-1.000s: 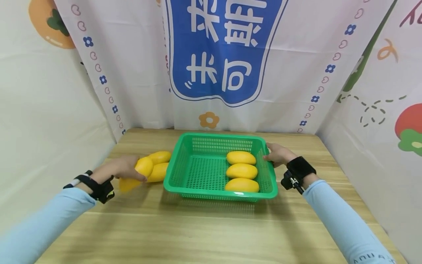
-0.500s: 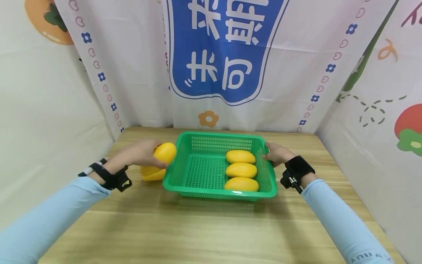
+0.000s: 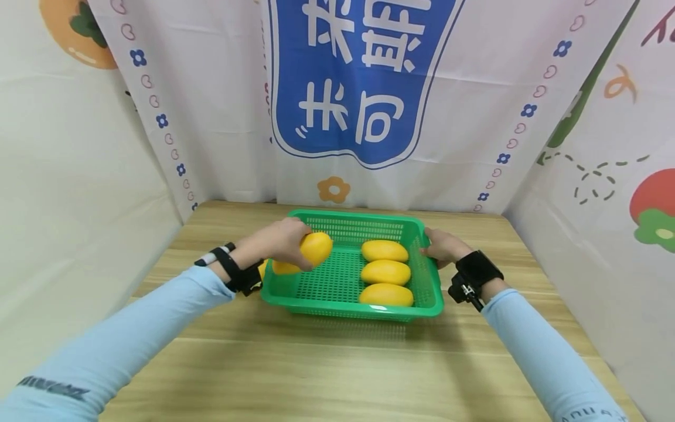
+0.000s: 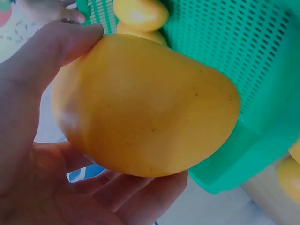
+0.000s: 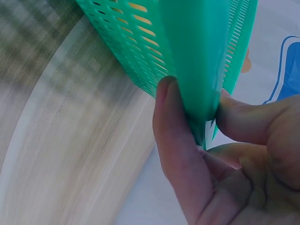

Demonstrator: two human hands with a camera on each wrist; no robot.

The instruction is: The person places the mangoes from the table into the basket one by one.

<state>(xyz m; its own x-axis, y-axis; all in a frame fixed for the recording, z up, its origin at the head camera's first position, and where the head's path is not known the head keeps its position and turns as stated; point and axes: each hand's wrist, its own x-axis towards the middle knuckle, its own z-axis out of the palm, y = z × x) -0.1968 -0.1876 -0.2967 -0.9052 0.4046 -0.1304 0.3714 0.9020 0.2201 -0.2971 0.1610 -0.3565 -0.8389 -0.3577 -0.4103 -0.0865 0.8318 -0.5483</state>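
My left hand (image 3: 285, 240) grips a yellow mango (image 4: 145, 105) above the left part of a green plastic basket (image 3: 353, 310), thumb on one side and fingers curled under the other. Three more mangoes lie in a column along the basket's right side, the nearest mango (image 3: 387, 295) by the front wall. My right hand (image 3: 445, 246) pinches the basket's right rim (image 5: 194, 61), thumb on one face and fingers on the other. Outside the basket on the left, loose mangoes (image 4: 289, 180) show at the edge of the left wrist view; in the head view my left hand mostly hides them.
The basket stands on a wooden table (image 3: 337, 375). White printed cloth (image 3: 227, 117) closes off the back and both sides. Wood surface extends in front of the basket and to its right.
My left hand has lifted the mango from the table left of the basket and carried it rightward over the rim. My right hand has stayed at the right rim.
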